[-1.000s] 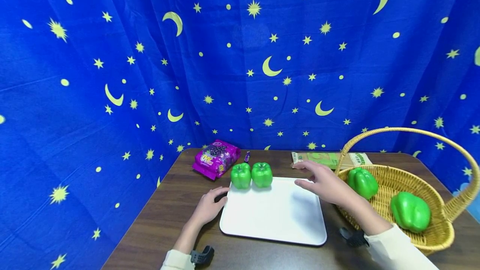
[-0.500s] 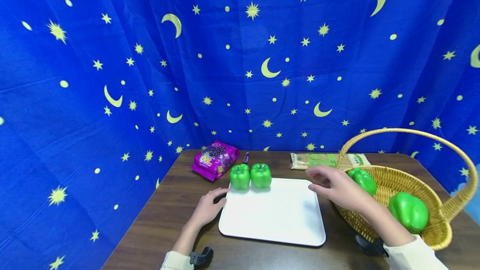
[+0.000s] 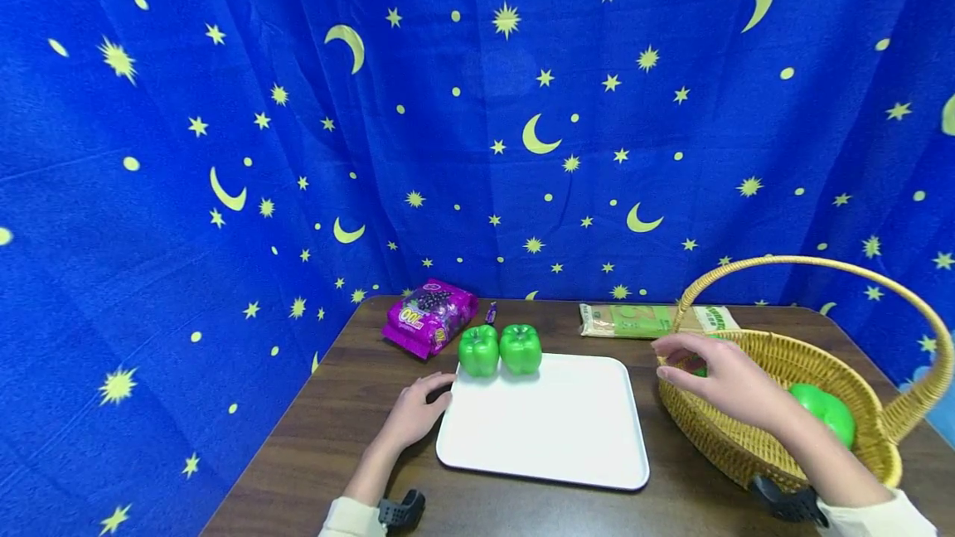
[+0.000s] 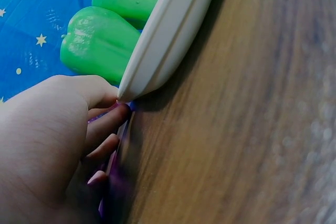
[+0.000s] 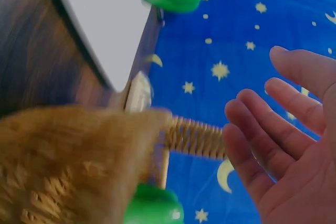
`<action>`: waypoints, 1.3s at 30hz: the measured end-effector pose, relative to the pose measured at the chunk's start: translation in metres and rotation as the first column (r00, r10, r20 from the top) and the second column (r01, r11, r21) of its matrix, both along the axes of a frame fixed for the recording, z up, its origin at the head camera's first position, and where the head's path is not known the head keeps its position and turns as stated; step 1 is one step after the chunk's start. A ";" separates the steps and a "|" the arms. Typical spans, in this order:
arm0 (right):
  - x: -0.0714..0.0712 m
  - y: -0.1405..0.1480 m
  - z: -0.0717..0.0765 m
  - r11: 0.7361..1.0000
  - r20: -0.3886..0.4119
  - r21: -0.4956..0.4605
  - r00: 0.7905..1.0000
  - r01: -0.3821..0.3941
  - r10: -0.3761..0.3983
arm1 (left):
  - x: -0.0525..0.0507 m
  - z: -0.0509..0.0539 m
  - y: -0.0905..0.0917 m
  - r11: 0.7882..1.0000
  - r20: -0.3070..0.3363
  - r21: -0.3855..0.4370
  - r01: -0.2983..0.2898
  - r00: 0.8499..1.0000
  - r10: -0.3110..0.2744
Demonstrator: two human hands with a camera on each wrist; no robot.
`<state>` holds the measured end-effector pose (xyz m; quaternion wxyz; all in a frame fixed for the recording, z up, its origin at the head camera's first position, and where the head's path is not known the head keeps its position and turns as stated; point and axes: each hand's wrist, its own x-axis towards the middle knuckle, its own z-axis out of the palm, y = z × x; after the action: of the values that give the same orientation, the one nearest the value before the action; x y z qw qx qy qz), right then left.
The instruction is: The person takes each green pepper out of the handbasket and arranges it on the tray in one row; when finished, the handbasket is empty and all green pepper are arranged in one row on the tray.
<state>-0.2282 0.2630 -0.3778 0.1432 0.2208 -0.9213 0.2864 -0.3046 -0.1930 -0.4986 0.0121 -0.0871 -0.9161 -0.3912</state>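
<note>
Two green bell peppers (image 3: 478, 351) stand side by side at the far left corner of the white tray (image 3: 548, 429). My left hand (image 3: 413, 413) rests at the tray's left edge, fingertips touching the rim; the left wrist view shows the fingers (image 4: 105, 124) loosely bent beside it. Over the left rim of the wicker basket (image 3: 705, 429) hovers my right hand (image 3: 719, 371), fingers apart and slightly bent, holding nothing. Inside the basket lie two more green peppers: one (image 3: 824, 413) partly behind my forearm, the other (image 5: 155, 205) mostly hidden by my hand in the head view.
A purple snack bag (image 3: 431, 317) lies at the back left, with a small purple wrapped piece (image 3: 491, 312) beside it. Behind the tray and basket is a long flat packet (image 3: 634, 321). The basket's tall handle (image 3: 821, 259) arches over it. A blue curtain (image 3: 462, 147) hangs behind the table.
My right hand has moved from above the tray's right side to the basket's left rim, covering most of the nearer pepper. The left hand, tray and its peppers have stayed put.
</note>
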 end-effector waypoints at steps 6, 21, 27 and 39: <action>0.003 0.024 0.001 1.000 -0.027 -0.011 1.000 0.015 -0.015 | 0.000 0.001 0.000 1.000 0.000 -0.002 -0.002 1.000 0.002; -0.006 0.071 0.001 0.996 -0.012 0.003 0.995 0.094 -0.094 | 0.000 0.001 0.001 1.000 -0.007 -0.011 0.001 1.000 -0.002; -0.014 0.080 0.002 0.992 -0.034 0.049 0.993 0.115 -0.114 | 0.000 0.001 0.001 1.000 -0.011 -0.008 -0.001 1.000 0.001; -0.031 0.099 -0.017 0.987 0.150 0.099 0.979 0.122 -0.137 | -0.002 -0.002 0.000 1.000 -0.014 0.001 0.003 1.000 -0.003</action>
<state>-0.2595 0.3617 -0.3950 0.0786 0.1433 -0.9540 0.2514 -0.3068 -0.1932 -0.5002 0.0179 -0.0911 -0.9157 -0.3911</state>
